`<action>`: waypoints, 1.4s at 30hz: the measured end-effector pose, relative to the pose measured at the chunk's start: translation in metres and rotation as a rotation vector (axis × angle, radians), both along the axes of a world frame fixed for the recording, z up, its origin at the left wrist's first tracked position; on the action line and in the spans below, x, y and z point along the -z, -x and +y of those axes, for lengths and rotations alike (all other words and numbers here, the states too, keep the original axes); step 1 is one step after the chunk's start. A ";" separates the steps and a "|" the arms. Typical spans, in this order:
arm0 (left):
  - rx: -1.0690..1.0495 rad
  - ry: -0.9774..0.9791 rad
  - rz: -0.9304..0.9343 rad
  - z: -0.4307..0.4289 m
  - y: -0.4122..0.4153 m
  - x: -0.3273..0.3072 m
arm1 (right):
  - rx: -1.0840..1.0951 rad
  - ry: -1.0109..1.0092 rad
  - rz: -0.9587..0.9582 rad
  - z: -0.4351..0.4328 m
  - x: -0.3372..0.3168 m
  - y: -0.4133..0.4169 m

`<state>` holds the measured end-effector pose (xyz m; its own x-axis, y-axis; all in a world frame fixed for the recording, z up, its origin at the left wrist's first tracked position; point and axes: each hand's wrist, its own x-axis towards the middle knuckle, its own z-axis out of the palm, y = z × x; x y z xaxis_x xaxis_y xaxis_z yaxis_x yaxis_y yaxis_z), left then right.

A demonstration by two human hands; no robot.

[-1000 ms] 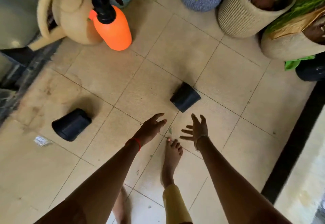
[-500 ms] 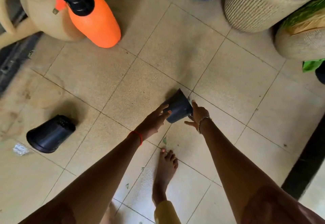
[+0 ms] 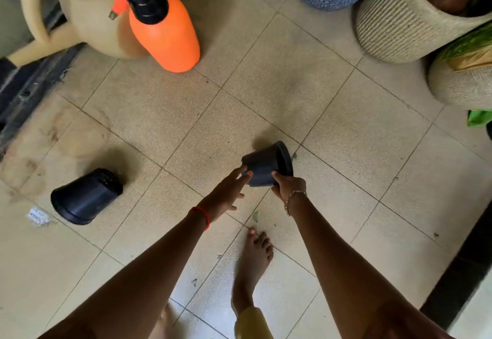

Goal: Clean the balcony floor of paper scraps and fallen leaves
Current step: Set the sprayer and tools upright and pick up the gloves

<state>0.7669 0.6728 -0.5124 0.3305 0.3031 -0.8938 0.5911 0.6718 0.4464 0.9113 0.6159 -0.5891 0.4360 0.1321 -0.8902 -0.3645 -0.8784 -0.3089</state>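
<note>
- Near the middle of the floor (image 3: 346,152), at about 12 o'clock from the bare foot (image 3: 255,256), the right hand (image 3: 286,187) now grips the small black pot (image 3: 266,164). Its fingers (image 3: 275,175) are curled round the wall close to the rim.
- A second ago both hands hung spread and empty, short of this pot. Half a second ago they had just reached it. Now it is held, with its rim turned towards 2 o'clock.
- Whether the pot has left the tiles I cannot tell.
- The left hand (image 3: 229,192) holds nothing. Its fingers (image 3: 241,176) are straight, the tips touching the pot's base end from 8 o'clock.
- The litter itself is untouched:
  - a green leaf bit (image 3: 255,216) lies between the hands and the toes;
  - another leaf bit (image 3: 293,156) sits just beside the pot's rim at 2 o'clock;
  - a third bit (image 3: 194,282) lies at 8 o'clock from the foot;
  - a paper scrap (image 3: 38,216) lies far out at 9 o'clock, just beside a second pot (image 3: 85,196) lying on its side.
- I judge that the cleaning proper has not begun. Taking up the pot looks like clearing an obstacle, or fetching something to drop scraps into. Which of the two cannot be told.
- An orange sprayer (image 3: 165,35) stands at 11 o'clock, well apart from the hands.
</note>
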 end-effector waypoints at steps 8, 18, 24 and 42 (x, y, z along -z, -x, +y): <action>-0.326 -0.023 0.013 0.020 0.025 -0.057 | -0.525 -0.397 -0.336 0.008 -0.085 0.039; -0.748 -0.180 0.062 0.033 0.089 -0.131 | -0.781 -0.603 -0.243 0.051 -0.187 0.099; -0.964 -0.166 0.095 0.043 0.139 -0.164 | -0.777 -0.645 -0.351 0.097 -0.223 0.147; -1.167 -0.087 0.106 0.108 0.294 -0.088 | -0.842 -0.378 -0.095 0.217 -0.151 0.304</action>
<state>0.4724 0.7803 -0.4246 -0.2629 0.4342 -0.8616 -0.3256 0.8007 0.5029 0.6074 0.8334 -0.4379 0.1336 0.7123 -0.6890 0.3893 -0.6771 -0.6245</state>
